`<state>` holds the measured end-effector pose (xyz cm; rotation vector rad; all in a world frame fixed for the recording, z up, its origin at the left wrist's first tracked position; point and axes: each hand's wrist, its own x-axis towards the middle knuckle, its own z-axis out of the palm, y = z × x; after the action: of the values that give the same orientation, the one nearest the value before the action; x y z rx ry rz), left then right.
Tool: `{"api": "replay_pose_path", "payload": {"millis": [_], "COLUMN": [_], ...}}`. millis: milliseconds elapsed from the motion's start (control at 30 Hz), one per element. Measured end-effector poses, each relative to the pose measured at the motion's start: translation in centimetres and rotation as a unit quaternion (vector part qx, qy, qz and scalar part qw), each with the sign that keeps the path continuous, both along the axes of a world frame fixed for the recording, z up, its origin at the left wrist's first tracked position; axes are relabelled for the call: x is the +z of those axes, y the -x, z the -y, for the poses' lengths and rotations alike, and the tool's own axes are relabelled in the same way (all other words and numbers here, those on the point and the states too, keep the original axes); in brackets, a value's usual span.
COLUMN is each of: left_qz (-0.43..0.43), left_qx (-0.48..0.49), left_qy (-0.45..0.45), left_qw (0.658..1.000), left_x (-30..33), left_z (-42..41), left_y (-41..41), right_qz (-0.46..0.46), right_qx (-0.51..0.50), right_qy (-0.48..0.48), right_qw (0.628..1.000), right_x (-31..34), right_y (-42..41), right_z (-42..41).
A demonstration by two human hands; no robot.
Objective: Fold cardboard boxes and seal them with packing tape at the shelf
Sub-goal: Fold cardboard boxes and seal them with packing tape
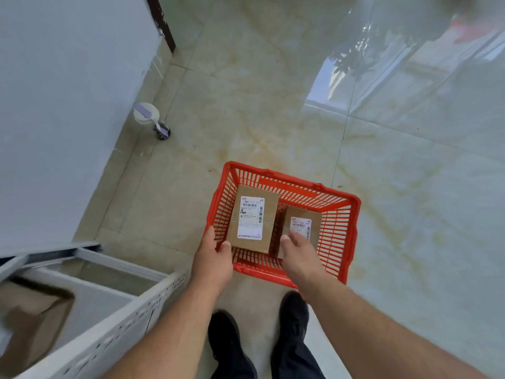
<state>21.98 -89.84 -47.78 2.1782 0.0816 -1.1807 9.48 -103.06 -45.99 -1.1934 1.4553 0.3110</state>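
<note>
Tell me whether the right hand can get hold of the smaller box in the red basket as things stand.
Probably yes. The right hand already hovers over the near end of the smaller box, the red basket is open on top, and the larger box beside it leaves that side free.

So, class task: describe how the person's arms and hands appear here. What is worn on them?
Both forearms are bare to the frame edge: no sleeves, gloves, watch, rings or markings show on the left hand or the right hand. Lower down, dark trousers and black shoes are worn.
</note>
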Motion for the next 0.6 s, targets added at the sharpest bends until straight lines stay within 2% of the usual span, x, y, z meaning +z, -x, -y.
{"api": "replay_pose_path", "payload": {"millis": [133, 300, 467, 600], "left_qz": [0.008, 0.017, 0.044, 0.094], "left_qx": [0.052, 0.026, 0.046, 0.152], "left_qy": [0.034, 0.086, 0.112, 0.148], "left_qw": [0.998, 0.996, 0.992, 0.973], "left_x": [15.8, 32.7, 43.4, 48.6], "left_z": [0.6, -1.6, -7.6, -13.6], "left_y": [1.2, 4.3, 8.1, 11.8], "right_qz": [0.031, 0.079, 0.169, 0.249], "right_qx": [0.028, 0.07, 0.121, 0.227], "right_qy": [0.024, 0.078, 0.078, 0.069], "right_qw": [0.999, 0.991, 0.975, 0.939], "right_x": [14.4, 29.6, 41.0, 46.2], "right_y": [-0.4, 0.6, 1.4, 2.2], "right_z": [-0.4, -2.6, -7.0, -11.5]}}
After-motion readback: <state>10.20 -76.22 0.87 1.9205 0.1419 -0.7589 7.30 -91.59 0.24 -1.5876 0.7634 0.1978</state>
